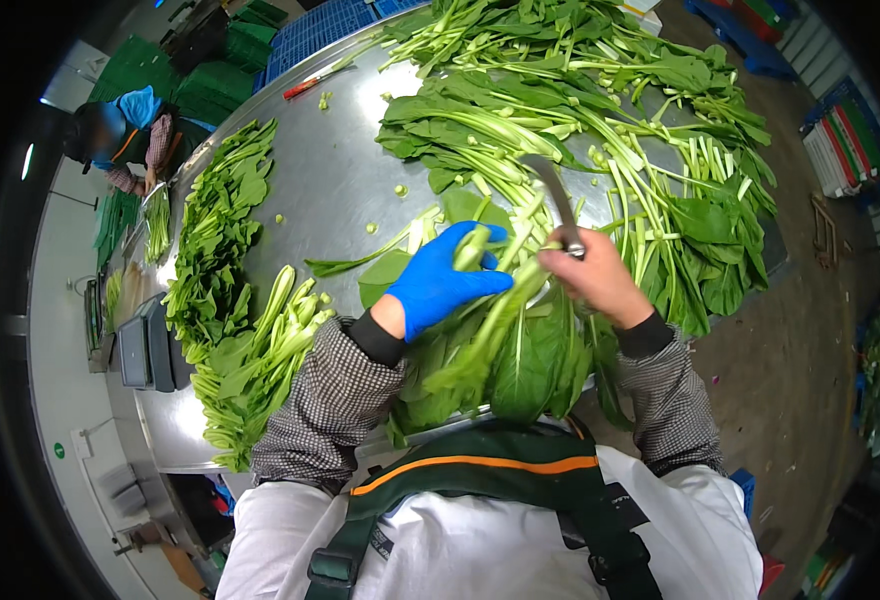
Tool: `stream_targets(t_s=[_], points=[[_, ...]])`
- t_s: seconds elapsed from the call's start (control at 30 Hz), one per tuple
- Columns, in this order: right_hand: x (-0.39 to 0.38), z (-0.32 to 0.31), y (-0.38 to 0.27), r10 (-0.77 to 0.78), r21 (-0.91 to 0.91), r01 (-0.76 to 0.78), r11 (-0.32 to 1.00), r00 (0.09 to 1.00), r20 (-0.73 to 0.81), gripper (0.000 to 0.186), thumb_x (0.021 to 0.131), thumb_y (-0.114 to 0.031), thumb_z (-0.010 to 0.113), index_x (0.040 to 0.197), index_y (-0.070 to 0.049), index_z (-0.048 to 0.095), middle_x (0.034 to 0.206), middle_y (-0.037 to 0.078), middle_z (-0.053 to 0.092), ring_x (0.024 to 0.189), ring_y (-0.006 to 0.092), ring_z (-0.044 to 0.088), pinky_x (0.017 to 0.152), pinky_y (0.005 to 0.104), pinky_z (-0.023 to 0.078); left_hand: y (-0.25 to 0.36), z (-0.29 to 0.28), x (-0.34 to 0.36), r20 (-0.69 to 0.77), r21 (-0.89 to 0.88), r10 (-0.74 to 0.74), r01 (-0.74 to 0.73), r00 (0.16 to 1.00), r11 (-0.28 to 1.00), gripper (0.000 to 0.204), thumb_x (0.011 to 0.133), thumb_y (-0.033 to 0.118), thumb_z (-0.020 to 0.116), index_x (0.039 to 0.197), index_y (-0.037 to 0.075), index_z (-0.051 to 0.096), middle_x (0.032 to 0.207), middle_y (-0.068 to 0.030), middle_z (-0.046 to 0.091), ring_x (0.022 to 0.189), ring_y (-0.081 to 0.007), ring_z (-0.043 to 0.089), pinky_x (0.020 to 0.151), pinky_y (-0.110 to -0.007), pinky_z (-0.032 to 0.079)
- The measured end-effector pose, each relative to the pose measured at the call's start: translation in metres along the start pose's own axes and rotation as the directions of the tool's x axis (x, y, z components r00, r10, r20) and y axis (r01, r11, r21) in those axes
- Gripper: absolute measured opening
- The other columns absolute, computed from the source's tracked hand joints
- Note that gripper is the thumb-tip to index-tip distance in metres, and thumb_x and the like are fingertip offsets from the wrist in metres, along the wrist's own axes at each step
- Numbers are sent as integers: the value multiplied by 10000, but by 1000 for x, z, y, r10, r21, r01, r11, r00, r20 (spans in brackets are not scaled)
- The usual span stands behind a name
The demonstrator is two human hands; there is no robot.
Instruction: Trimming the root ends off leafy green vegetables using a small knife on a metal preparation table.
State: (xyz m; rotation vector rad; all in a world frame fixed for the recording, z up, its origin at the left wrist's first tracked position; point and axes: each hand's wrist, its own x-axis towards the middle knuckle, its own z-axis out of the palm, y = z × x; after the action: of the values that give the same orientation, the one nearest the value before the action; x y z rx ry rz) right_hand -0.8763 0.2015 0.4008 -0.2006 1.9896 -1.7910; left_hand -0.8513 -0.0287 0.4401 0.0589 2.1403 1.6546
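My left hand [435,280], in a blue glove, grips a leafy green stalk [465,355] near its pale upper end. My bare right hand [600,275] is closed on a knife with a curved blade [550,185] pointing up and away from me, its thumb beside the stalk. Under and around both hands lie loose greens [535,365] with broad dark leaves. Beyond them a large pile of stalks [690,220] covers the right and far part of the steel table [320,160], with small trimmed bits scattered in the middle.
A long row of greens [220,230] lies along the table's left. A red-handled tool [303,87] is at the far edge. A co-worker [130,135] stands at the far left near bundled greens. Grey bins [145,345] sit at left; stacked crates [845,150] stand right.
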Motion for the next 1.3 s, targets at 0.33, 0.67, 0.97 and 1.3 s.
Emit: stream_targets(t_s=[0.33,0.67,0.97,1.3], points=[[96,-19,34,-538,-854,103,510,813,-223,274,812,-292,695,844,-28,626,842,176,631,767,359,619,650,457,491,-41,-31,-15,-200,193,-19,59,980,979,370,819,86,731,1178,68,644,1090,-12,651,959,-93,563,868,-261,466],[154,25,48,-522,-922,119,368,847,-99,197,730,-218,702,822,-52,649,801,141,619,767,334,620,673,437,509,-45,-39,-24,-305,243,4,74,952,967,389,835,82,715,1213,71,622,1119,-33,660,956,-103,597,856,-278,485],[42,28,-43,-500,-553,465,691,861,99,246,806,-228,681,947,-27,653,815,149,645,737,337,629,646,387,486,-1,-28,1,-114,800,583,-274,805,534,512,791,159,752,1278,145,593,1098,-89,668,942,-209,636,859,-315,484],[21,31,-27,-746,-808,424,409,665,-29,148,765,-141,715,810,-69,594,738,92,527,717,283,584,597,386,474,8,-28,-9,47,-165,-27,34,999,986,353,895,230,647,1186,30,625,997,-51,699,830,-71,607,694,-220,451]])
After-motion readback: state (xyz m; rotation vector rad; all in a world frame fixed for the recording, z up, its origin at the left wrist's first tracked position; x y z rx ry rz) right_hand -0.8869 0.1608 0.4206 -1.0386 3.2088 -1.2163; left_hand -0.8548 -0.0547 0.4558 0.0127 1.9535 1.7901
